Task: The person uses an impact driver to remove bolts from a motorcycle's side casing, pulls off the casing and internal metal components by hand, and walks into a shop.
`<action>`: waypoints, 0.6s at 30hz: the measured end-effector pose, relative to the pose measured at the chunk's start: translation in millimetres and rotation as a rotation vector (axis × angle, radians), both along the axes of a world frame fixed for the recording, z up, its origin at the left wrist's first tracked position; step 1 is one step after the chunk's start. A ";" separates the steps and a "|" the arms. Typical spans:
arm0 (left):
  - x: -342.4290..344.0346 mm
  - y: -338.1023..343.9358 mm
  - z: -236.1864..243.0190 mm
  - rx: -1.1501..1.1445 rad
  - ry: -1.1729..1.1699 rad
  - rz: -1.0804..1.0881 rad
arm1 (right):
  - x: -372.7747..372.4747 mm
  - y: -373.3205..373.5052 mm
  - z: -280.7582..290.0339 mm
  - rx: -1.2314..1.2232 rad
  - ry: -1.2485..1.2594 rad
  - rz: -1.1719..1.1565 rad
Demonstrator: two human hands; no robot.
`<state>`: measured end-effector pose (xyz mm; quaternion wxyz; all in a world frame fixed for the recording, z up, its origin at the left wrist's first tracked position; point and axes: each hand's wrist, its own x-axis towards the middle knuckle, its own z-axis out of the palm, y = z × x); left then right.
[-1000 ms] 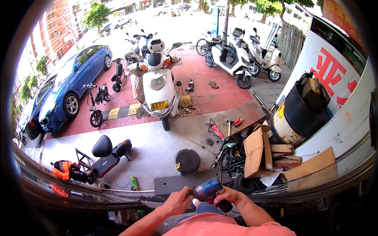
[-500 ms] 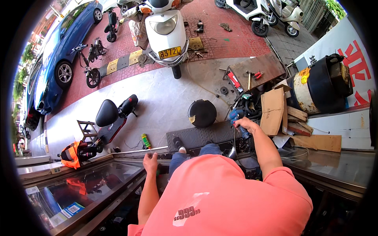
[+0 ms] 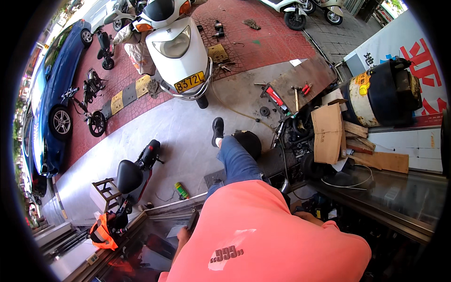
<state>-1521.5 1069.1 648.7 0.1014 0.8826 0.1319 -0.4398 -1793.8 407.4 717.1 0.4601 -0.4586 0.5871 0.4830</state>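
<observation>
My left hand point(image 3: 183, 235) is low beside my body, next to the dark edge of a glass-topped case point(image 3: 157, 251). Its fingers are partly hidden, so their grip does not show. In shadow at my right side, my right hand point(image 3: 307, 217) is half covered by my shirt, near a dark space crowded with small parts point(image 3: 324, 211). What it holds, if anything, is hidden. One of my legs point(image 3: 239, 160) reaches forward, its dark shoe point(image 3: 217, 129) on the grey floor beside a round black stool point(image 3: 248, 143).
A white scooter point(image 3: 178, 51) stands ahead. At left are a small electric scooter point(image 3: 129, 176), a wooden stool point(image 3: 105, 192) and a green bottle point(image 3: 181, 190). To the right lie a cardboard box point(image 3: 326, 134), wood pieces point(image 3: 357, 134), a hammer point(image 3: 296, 98) and red-handled pliers point(image 3: 307, 88).
My right hand has drawn back toward my body, and the blue power tool it held is out of sight. My left hand has moved back and down. One leg has stepped forward.
</observation>
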 end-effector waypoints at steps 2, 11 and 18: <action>77.0 -70.0 23.4 -0.226 -0.061 0.991 | 80.4 -41.3 -0.7 0.023 0.012 0.104; 528.1 -362.0 -23.3 -0.383 -0.039 0.879 | 454.3 -251.8 -83.6 -0.601 -0.444 0.102; 711.0 -588.2 33.8 -0.388 -0.170 0.385 | 753.3 -449.1 152.3 -1.000 -1.008 0.257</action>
